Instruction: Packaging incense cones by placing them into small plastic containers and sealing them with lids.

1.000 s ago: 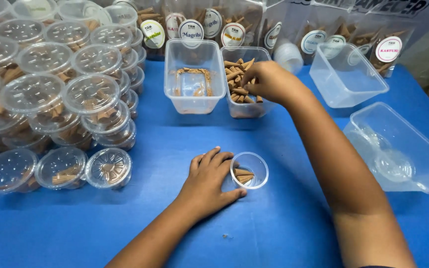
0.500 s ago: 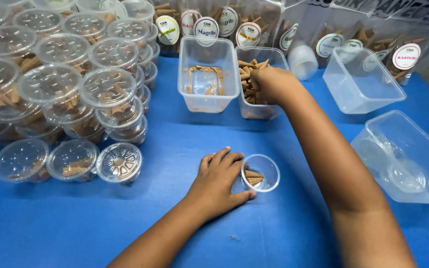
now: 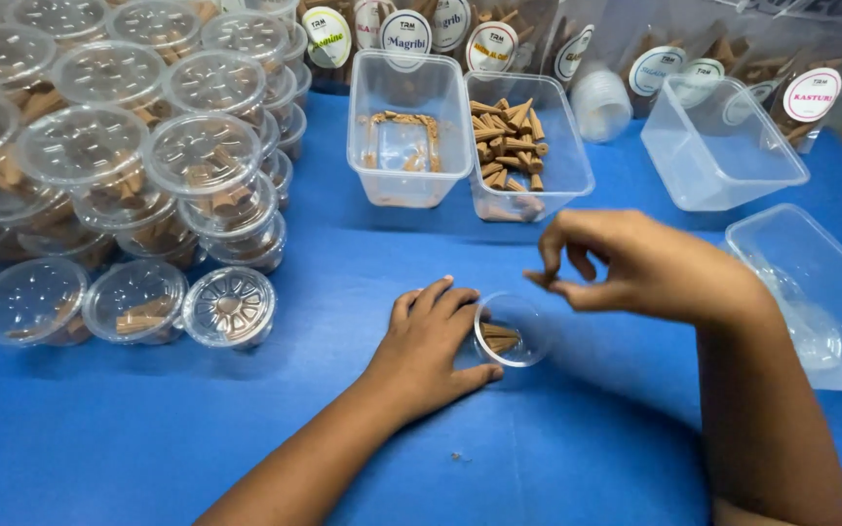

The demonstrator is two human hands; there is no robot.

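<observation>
Head view, looking down on a blue counter. The fingers of the right hand, at centre right of the frame, are curled with the tips pressed together above the small round clear cup; whether a cone is pinched between them cannot be told. The left hand, at lower centre, lies flat on the counter with fingers slightly spread, its thumb and forefinger touching the left side of the cup. The cup stands upright at the centre of the frame and holds a few brown incense cones.

Directly above the hands in the frame stand two clear rectangular tubs side by side: the left tub holds only brown crumbs and dust, the right tub a pile of loose brown cones. At upper right sits an empty clear tub; another clear tub lies at the right edge, just beside the right wrist. The upper left of the frame is filled by stacked, lidded round cups containing cones, with three more lidded cups in a row on the counter below them. Labelled packets line the top edge.
</observation>
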